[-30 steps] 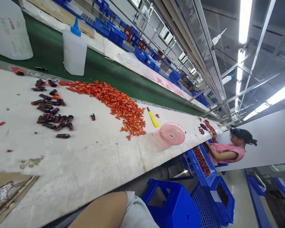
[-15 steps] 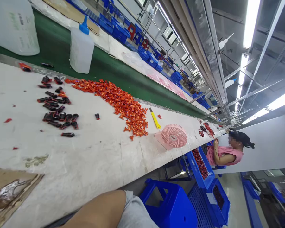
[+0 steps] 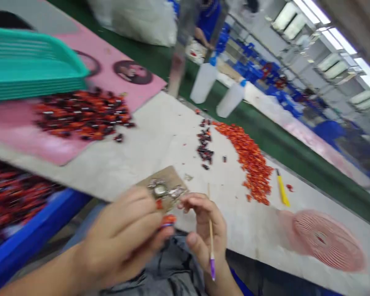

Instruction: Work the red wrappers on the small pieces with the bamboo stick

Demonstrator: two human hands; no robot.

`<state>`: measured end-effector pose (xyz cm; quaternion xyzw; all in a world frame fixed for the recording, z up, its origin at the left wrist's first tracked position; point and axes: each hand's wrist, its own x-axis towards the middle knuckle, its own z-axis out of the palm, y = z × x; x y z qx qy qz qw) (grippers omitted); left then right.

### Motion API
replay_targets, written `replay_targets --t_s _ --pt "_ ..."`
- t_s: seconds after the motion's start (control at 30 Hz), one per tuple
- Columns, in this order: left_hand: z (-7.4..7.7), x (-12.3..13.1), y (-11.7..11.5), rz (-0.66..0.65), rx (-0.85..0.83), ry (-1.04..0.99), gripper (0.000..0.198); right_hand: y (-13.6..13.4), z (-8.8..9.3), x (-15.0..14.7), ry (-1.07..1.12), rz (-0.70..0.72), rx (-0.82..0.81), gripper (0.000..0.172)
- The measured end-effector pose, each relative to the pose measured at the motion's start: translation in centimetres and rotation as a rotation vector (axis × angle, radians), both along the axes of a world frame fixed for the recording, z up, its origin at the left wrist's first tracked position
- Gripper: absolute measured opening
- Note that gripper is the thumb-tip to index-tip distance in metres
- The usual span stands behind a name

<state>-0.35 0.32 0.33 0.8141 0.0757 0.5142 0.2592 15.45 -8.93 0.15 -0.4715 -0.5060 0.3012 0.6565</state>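
Note:
Blurred, my left hand (image 3: 126, 236) comes in from the lower left with its fingers pinched on a small orange-red piece (image 3: 168, 220). Just across from it is my right hand (image 3: 208, 230), fingers curled, thumb apart, palm partly showing. A thin wooden stick with a purple end (image 3: 212, 267) runs through the fingers of my right hand. Beyond both hands lies a brown board (image 3: 171, 174), carrying shiny silvery lumps and a small round dish (image 3: 160, 189). Another orange-red bit (image 3: 159, 203) shows at the board's near side, between the hands.
Orange-red pieces (image 3: 249, 160) form a long pile, beside dark pieces (image 3: 205, 144). A yellow cutter (image 3: 283, 189) and pink fan (image 3: 323, 238) lie right. Mixed pieces (image 3: 86, 115) sit by teal trays (image 3: 33, 65). A blue crate (image 3: 58, 218) stands lower left; white bottles (image 3: 231, 98) stand behind.
The view has swung left, so the piles, cutter and fan sit further right. Both my hands, the board and the teal trays have come into view; the co-worker in pink has left it.

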Motion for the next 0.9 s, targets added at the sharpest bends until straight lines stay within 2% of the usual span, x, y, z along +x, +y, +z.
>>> replay_targets --t_s 0.07,0.1,0.17,0.27,0.43,0.6,0.77,0.9 --pt "1.4 1.0 -0.2 -0.016 0.051 0.094 0.019 -0.7 -0.5 0.1 0.018 0.072 -0.061 0.04" --pt "1.7 1.5 -0.3 -0.041 0.077 0.09 0.026 -1.1 -0.6 0.1 0.021 0.092 -0.074 0.036" --pt "2.0 2.2 -0.5 -0.034 0.095 0.048 0.033 -1.7 -0.9 -0.1 0.015 0.117 -0.079 0.026" --pt "1.8 2.0 -0.7 -0.004 0.087 0.036 0.036 -1.9 -1.2 -0.5 0.03 0.125 -0.079 0.021" --pt "1.5 0.8 -0.8 0.042 0.081 0.045 0.031 -1.6 -1.2 -1.4 0.116 0.163 -0.116 0.012" --pt "1.3 0.3 -1.2 0.012 -0.032 0.009 0.029 -1.3 -0.8 -2.3 0.249 0.241 -0.147 0.017" --pt "1.7 -0.2 -1.3 -0.027 -0.133 -0.022 0.006 -1.2 -0.8 -2.7 0.275 0.229 -0.181 0.019" --pt "2.1 -0.7 -1.2 -0.019 -0.138 0.031 0.01 -1.0 -0.8 -2.6 0.279 0.246 -0.15 0.018"
